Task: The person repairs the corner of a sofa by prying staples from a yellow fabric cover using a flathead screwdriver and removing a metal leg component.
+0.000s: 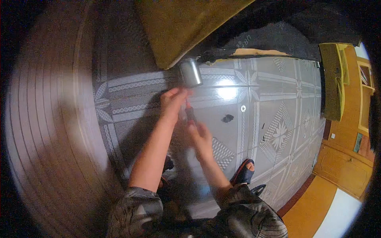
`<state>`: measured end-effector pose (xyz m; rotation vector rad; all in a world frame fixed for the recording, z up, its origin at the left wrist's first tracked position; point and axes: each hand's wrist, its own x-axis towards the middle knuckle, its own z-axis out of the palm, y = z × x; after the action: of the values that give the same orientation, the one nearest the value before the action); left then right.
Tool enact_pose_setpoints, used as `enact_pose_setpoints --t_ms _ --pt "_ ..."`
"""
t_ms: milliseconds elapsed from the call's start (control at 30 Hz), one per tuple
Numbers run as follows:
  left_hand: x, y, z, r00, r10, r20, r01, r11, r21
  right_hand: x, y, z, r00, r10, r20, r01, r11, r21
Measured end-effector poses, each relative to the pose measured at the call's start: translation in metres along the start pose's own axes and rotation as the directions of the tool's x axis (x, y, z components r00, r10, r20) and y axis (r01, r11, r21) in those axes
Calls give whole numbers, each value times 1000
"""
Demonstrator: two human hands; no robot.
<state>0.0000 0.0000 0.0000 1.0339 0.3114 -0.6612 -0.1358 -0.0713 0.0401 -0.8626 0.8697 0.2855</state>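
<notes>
Over the patterned tile floor (226,137), nr. the silver cylinder (191,72), a red-and-dark tool (190,114) (screwdriver, prob.) was gripped by the curled fingers of the R hand (201,141), w/ the L hand (173,104) set by its far end, fingers bunched, seemingly for steadying, hold unclear.

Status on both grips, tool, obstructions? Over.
Right grip closed on dark-and-red tool. Left grip at tool's upper end, hold unclear. Metal cylinder just beyond. Dark scrap, pale ring on floor to the right.
</notes>
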Motion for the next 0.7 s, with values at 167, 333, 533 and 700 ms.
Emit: enact_pose_setpoints --t_ms 167,333,533,700 --pt "-5 -12 -4 996 -79 36 76 993 90 4 9 16 751 -631 -194 346 626 -698" --pt "-7 2 -6 997 -34 74 30 998 48 8 4 10 996 43 73 -58 975 213" --pt "-8 5 0 998 -65 3 65 991 -120 11 19 24 795 26 606 -496 602 626" --pt "-6 4 -3 1000 -14 -13 12 991 -130 -7 0 12 941 210 265 -314 834 454"
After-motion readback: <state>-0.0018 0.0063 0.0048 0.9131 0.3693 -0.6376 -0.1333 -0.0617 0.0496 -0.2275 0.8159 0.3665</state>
